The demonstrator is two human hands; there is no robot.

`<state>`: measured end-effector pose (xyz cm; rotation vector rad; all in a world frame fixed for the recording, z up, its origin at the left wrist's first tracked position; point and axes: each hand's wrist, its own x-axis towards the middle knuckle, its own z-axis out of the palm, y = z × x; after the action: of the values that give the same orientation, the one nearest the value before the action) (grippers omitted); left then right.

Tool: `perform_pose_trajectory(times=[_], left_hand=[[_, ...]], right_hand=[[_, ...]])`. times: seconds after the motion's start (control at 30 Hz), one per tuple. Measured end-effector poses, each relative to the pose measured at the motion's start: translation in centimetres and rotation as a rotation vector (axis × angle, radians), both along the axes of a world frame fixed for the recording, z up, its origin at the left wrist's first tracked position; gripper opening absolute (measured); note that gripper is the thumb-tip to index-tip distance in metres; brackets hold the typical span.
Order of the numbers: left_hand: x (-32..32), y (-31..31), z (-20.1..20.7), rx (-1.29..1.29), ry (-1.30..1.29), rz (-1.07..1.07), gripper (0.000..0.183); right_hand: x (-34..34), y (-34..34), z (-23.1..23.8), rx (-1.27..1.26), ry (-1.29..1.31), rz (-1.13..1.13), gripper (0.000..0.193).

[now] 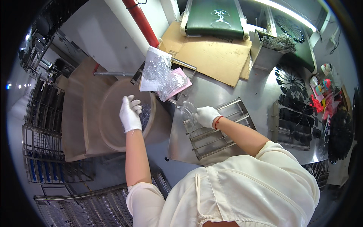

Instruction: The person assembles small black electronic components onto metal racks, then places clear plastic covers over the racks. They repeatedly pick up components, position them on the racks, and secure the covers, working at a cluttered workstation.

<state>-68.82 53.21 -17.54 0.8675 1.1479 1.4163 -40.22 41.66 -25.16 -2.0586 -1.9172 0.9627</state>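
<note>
Both of my hands wear white gloves. My left hand (131, 114) hangs over a large round tan bin (109, 130), its fingers loosely bent and apart with nothing seen in them. Clear scraps (145, 115) lie inside that bin. My right hand (207, 117) is closed on a clear curved plastic piece (186, 111), which sticks out to its left above the metal table (177, 147). Just under that hand lies a slotted metal rack (221, 145). Beyond the piece, a heap of clear plastic parts (157, 70) rests on white and pink sheets.
Flat cardboard (211, 56) lies before a green conveyor belt (213, 17) carrying a clear part. A metal box of thin rods (264, 55) stands farther right. Black petal-shaped parts (298, 104) fill the table's right side. Metal racks (98, 208) stand at lower left.
</note>
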Motion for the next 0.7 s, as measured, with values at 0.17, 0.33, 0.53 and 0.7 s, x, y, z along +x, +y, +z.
perform_pose_trajectory(times=[0.17, 0.33, 0.53, 0.7], left_hand=[[4.1, 4.1, -0.6, 0.035, 0.289, -0.100, 0.042], [6.9, 9.3, -3.1, 0.186, 0.609, -0.105, 0.041], [8.5, 8.2, 0.1, 0.301, 0.829, 0.026, 0.021], [11.7, -5.7, 4.7, 0.510, 0.390, 0.107, 0.018]], right_hand=[[-0.3, -0.1, 1.2, -0.064, -0.061, -0.044, 0.049], [-0.6, 0.4, 1.0, -0.110, -0.097, -0.012, 0.058], [2.3, -0.1, 1.9, 0.096, 0.282, -0.230, 0.079], [2.1, -1.8, 4.5, -0.787, 2.057, -0.052, 0.084]])
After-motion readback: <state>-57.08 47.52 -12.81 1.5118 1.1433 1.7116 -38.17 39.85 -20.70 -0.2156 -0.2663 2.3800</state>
